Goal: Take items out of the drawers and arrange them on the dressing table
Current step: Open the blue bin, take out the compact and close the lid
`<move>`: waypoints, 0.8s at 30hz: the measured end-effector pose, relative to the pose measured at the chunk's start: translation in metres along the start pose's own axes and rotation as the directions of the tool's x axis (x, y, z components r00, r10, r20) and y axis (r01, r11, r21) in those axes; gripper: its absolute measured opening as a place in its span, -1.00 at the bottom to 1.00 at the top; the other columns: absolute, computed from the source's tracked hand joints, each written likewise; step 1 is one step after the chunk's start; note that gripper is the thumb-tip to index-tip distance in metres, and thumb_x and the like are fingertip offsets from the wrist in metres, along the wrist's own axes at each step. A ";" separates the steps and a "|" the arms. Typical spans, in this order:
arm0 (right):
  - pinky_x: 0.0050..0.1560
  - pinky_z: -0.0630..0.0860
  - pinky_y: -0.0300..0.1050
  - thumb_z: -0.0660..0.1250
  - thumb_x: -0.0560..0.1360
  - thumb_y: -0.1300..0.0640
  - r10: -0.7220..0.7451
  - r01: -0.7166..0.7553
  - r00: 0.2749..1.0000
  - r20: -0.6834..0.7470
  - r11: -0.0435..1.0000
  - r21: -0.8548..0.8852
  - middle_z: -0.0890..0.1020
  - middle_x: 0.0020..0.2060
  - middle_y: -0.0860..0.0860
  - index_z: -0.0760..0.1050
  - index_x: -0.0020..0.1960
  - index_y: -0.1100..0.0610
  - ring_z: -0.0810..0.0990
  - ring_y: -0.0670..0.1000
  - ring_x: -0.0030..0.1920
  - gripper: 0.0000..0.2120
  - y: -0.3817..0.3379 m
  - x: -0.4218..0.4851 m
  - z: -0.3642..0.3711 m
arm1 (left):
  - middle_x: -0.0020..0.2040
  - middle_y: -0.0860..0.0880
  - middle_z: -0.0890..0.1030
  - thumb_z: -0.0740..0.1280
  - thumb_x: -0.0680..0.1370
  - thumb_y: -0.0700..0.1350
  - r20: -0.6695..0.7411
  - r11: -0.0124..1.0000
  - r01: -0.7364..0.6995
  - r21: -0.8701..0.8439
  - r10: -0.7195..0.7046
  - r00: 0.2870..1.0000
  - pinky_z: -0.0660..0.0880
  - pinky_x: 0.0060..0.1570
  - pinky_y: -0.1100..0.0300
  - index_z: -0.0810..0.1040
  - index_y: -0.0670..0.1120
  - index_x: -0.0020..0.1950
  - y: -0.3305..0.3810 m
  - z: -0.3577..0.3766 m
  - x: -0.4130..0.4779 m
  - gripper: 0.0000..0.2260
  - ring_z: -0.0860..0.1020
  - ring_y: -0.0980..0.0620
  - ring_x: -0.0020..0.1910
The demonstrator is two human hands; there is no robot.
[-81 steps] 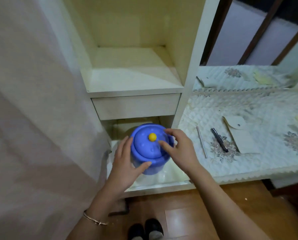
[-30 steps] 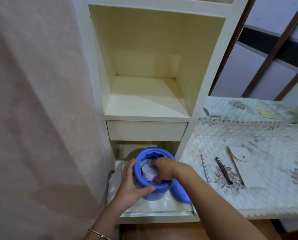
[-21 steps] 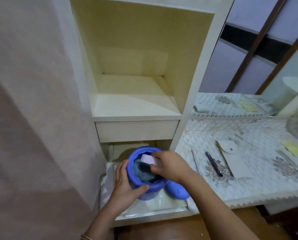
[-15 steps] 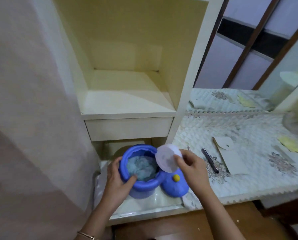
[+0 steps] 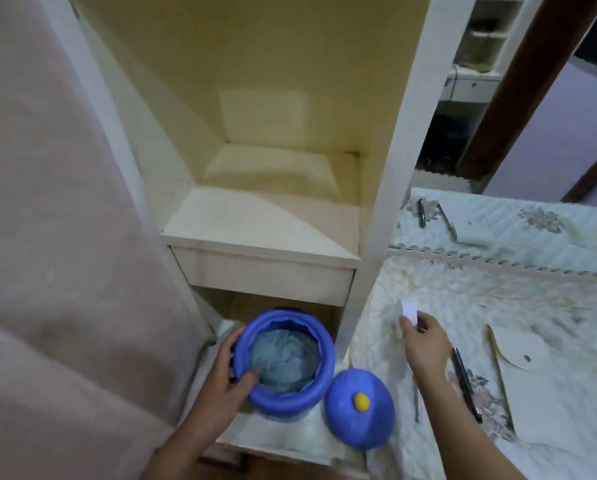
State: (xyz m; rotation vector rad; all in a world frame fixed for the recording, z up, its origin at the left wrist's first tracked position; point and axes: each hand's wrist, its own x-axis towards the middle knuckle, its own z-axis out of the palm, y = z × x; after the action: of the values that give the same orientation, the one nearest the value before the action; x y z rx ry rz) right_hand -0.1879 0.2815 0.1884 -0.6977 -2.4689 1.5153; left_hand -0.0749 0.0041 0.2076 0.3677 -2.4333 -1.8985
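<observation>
We count one blue jar (image 5: 286, 368), lidless, with crumpled bluish stuff inside. It stands in the open drawer (image 5: 279, 441), under one closed drawer (image 5: 262, 271). One blue lid (image 5: 359, 407) lies just beside the jar, yellow knob up. On the tabletop (image 5: 498, 289) we see one black pen (image 5: 465, 382), one thin metal stick (image 5: 416, 400) and one cream tag (image 5: 532, 393). The left hand (image 5: 229, 372) grips the jar's rim, thumb hooked inside and fingers curled around the outside. The right hand (image 5: 423, 341) pinches one small white piece (image 5: 409, 309) above the tabletop.
</observation>
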 end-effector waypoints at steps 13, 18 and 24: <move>0.14 0.33 -0.14 0.37 0.43 0.12 -0.281 0.404 0.880 0.382 0.866 -0.294 0.63 0.03 0.16 0.57 0.07 0.23 0.53 0.16 0.11 -0.74 0.029 -0.037 -0.002 | 0.16 0.26 0.44 0.33 0.46 -0.30 0.005 1.000 0.006 -0.029 -0.006 1.000 0.37 -0.09 0.65 0.26 0.02 0.27 0.003 0.004 0.000 -0.53 0.41 0.60 0.00; 0.00 0.28 -0.25 0.30 0.30 -0.11 -0.292 0.480 0.815 0.501 0.824 -0.300 0.58 -0.14 0.01 0.59 -0.01 0.11 0.52 0.08 -0.04 -0.61 0.045 -0.093 -0.002 | 0.23 0.01 0.35 0.23 0.50 -0.43 0.002 0.998 0.006 -0.060 -0.005 1.000 0.33 -0.16 0.70 0.22 -0.15 0.39 0.004 0.005 -0.004 -0.50 0.38 0.68 -0.09; -0.14 0.29 -0.24 0.37 0.32 0.31 -0.337 0.469 0.863 0.376 0.810 -0.351 0.64 -0.26 0.14 0.60 -0.19 0.17 0.59 0.23 -0.19 -0.89 0.044 -0.107 0.000 | 0.20 0.03 0.41 0.29 0.47 -0.42 0.026 0.995 -0.027 -0.099 0.030 0.999 0.36 -0.13 0.66 0.29 -0.12 0.32 0.001 -0.001 0.000 -0.52 0.42 0.61 -0.05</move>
State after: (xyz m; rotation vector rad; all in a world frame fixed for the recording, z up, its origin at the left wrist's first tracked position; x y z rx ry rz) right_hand -0.0803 0.2483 0.1608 0.0498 -2.9664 0.9725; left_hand -0.0745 0.0037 0.2091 0.3031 -2.3366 -2.0160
